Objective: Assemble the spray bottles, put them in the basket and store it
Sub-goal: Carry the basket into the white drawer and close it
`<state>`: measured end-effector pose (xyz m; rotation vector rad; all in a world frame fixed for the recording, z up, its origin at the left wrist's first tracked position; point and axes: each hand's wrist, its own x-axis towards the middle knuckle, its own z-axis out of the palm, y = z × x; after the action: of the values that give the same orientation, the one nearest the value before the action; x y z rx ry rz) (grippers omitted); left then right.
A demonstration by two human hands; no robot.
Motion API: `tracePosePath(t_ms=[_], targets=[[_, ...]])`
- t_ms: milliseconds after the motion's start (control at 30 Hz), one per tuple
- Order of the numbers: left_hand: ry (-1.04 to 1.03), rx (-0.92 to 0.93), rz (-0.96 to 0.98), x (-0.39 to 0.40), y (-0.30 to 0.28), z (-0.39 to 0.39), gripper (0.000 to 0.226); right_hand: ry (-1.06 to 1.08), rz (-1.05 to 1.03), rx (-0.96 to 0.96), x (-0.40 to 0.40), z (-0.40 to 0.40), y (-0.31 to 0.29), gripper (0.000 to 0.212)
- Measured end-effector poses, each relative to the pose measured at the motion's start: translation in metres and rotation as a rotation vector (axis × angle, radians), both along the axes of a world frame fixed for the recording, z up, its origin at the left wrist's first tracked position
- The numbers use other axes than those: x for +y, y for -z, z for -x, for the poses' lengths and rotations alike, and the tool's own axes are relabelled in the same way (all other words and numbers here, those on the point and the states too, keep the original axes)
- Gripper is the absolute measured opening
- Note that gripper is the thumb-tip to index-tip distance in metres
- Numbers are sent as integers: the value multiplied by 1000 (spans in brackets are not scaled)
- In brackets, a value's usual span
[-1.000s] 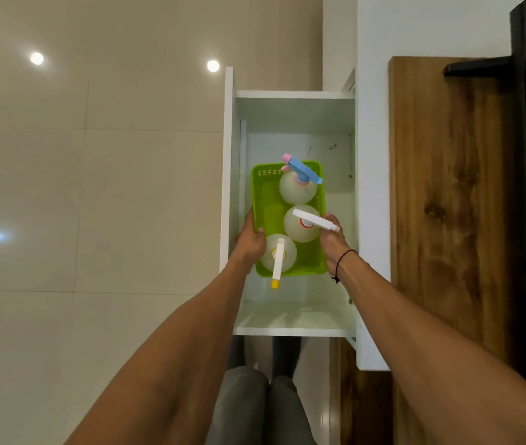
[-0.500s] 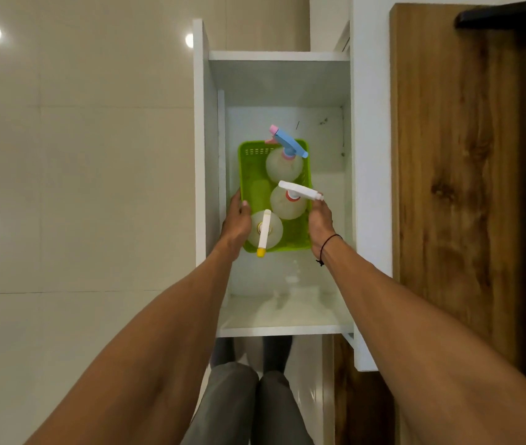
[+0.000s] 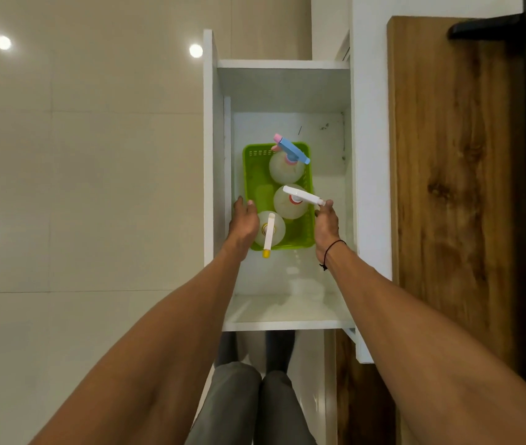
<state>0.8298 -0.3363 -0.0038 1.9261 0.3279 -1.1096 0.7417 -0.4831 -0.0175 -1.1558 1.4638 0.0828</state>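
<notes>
A green basket (image 3: 256, 175) rests on the floor of an open white drawer (image 3: 282, 325). Three clear spray bottles stand in it. The far bottle (image 3: 285, 170) has a blue and pink head, the middle bottle (image 3: 290, 203) a white head with a red collar, and the near bottle (image 3: 269, 232) a white head with a yellow tip. My left hand (image 3: 244, 224) lies at the basket's left rim with its fingers spread and loose. My right hand (image 3: 327, 226) sits just outside the right rim, thumb beside the white nozzle, not clasping the rim.
The drawer's tall white walls close in both hands, and bare drawer floor lies before and behind the basket. A wooden panel (image 3: 447, 155) with a black handle (image 3: 483, 27) stands to the right. Glossy beige tiles (image 3: 94, 187) lie to the left, and my legs (image 3: 255, 406) are below the drawer.
The basket went down onto the drawer floor. Both hands, which gripped its sides before, have loosened their fingers and eased off the rims.
</notes>
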Motion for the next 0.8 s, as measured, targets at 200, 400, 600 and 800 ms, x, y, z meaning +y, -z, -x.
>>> tracePosePath(t_ms=[200,400,600,800], targets=[[166,-137,-49,7,-61,4,59,16,-8,27,20,6,-50,57],[100,-448,-216,39,-126,-6,32,25,-30,-5,36,12,-98,57],[42,-162,-259,76,-132,1,59,1,-80,-26,52,19,-111,60],[103,10,-61,78,-134,26,71,-49,-73,-48,71,24,-118,52]])
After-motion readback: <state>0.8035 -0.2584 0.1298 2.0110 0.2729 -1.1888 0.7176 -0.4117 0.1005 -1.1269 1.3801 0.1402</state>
